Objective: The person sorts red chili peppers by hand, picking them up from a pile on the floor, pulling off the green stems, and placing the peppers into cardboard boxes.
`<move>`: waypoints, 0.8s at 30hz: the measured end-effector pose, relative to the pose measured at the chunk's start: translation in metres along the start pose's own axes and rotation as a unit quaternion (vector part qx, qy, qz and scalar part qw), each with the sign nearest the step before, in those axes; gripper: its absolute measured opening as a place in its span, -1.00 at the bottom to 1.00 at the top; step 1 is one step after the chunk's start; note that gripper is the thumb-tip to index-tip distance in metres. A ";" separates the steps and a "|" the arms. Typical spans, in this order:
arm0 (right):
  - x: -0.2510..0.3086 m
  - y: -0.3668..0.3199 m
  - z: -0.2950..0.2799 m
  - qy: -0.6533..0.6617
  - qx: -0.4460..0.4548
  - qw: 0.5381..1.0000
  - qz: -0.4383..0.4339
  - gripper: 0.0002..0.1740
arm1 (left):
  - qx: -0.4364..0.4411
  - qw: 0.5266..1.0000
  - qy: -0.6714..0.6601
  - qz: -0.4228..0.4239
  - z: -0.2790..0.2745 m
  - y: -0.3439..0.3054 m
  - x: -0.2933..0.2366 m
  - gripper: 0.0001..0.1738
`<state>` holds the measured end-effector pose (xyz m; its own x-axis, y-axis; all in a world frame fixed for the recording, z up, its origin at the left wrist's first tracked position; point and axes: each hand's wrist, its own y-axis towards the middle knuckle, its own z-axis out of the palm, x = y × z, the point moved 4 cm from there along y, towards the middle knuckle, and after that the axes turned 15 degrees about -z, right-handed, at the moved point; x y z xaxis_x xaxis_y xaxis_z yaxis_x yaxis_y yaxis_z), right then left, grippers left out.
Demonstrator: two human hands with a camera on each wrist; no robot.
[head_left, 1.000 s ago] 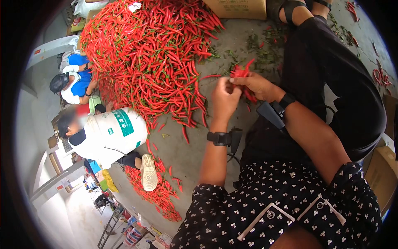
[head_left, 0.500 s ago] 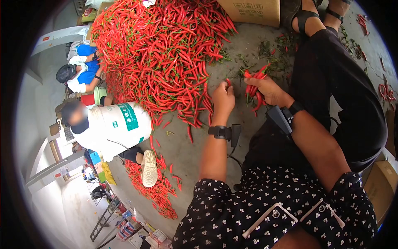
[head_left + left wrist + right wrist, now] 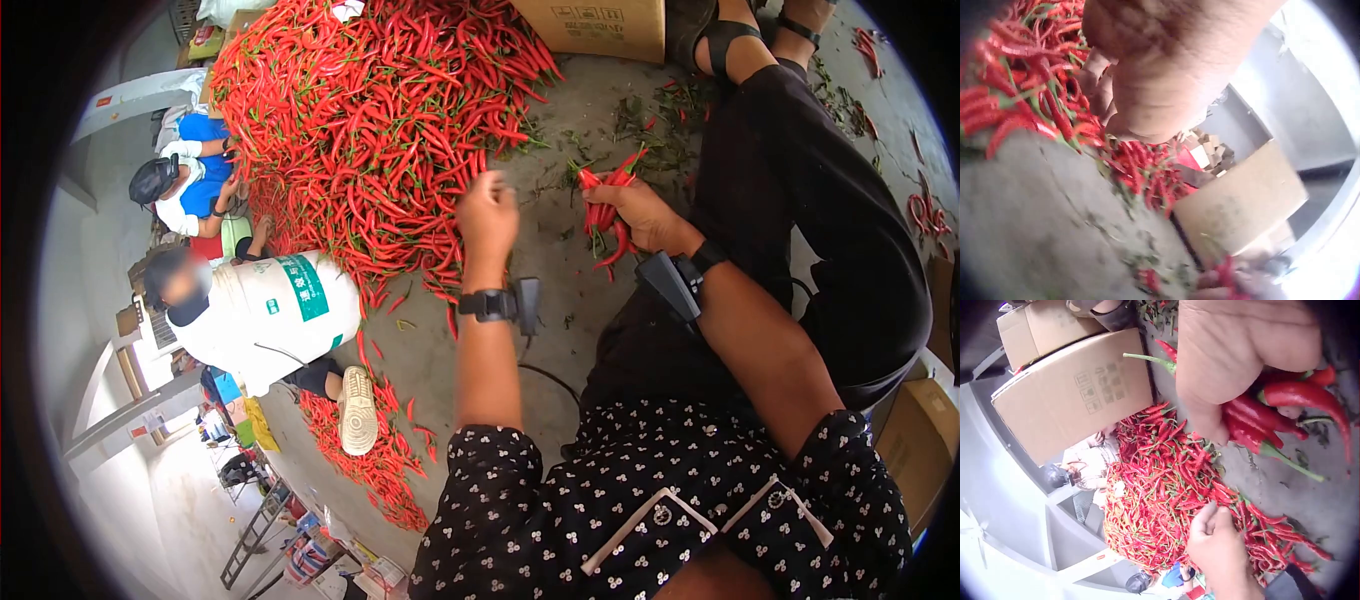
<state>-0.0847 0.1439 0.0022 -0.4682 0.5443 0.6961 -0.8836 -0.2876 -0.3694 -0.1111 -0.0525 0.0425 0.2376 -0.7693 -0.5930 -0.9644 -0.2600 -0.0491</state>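
My right hand (image 3: 648,212) grips a small bunch of red chilies (image 3: 604,217) above the floor. Green stems and curved red pods stick out past its fingers in the right wrist view, where the chilies (image 3: 1300,395) show large. My left hand (image 3: 487,222), slightly blurred, is at the near edge of a big heap of red chilies (image 3: 360,130). Its fingers are loosely bent, and nothing shows between thumb and forefinger in the right wrist view. In the left wrist view the palm side hides part of the heap (image 3: 1029,69).
A cardboard box (image 3: 600,28) stands beyond the heap, near sandalled feet. Stems and leaves (image 3: 650,120) litter the grey floor. On the left sit two other people, one beside a white bucket (image 3: 310,300). A smaller chili pile (image 3: 370,460) lies near a shoe (image 3: 357,410).
The hands were together at the bunch, then parted. A red chili tip showed at my left hand half a second ago; that hand has since moved left to the heap. My right hand keeps the bunch.
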 end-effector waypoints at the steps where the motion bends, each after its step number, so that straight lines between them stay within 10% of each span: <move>1: -0.002 0.002 0.000 -0.004 -0.019 1.000 0.000 -0.90 | -0.049 0.991 0.122 0.016 -0.012 0.006 0.005 -0.74; 14: -0.006 0.002 -0.002 0.010 -0.020 1.000 -0.018 -0.89 | 0.052 0.920 0.388 -0.028 -0.001 -0.021 0.008 -0.67; 17: -0.007 0.003 -0.003 -0.001 -0.036 0.999 -0.010 -0.90 | -0.009 0.950 0.302 0.083 -0.005 -0.029 -0.012 -0.71; 19: -0.001 -0.002 0.000 0.017 -0.027 1.000 0.000 -0.91 | 0.096 0.993 -0.053 -0.052 -0.007 -0.030 -0.025 -0.76; 24: -0.002 -0.002 0.003 0.088 0.042 0.995 -0.010 -0.89 | 0.264 0.922 -0.274 -0.071 0.027 -0.050 -0.054 -0.83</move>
<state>-0.0821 0.1415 0.0035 -0.4503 0.6784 0.5805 -0.8929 -0.3369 -0.2989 -0.0788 0.0179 0.0555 0.4111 -0.3021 -0.8601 -0.8844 0.0966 -0.4566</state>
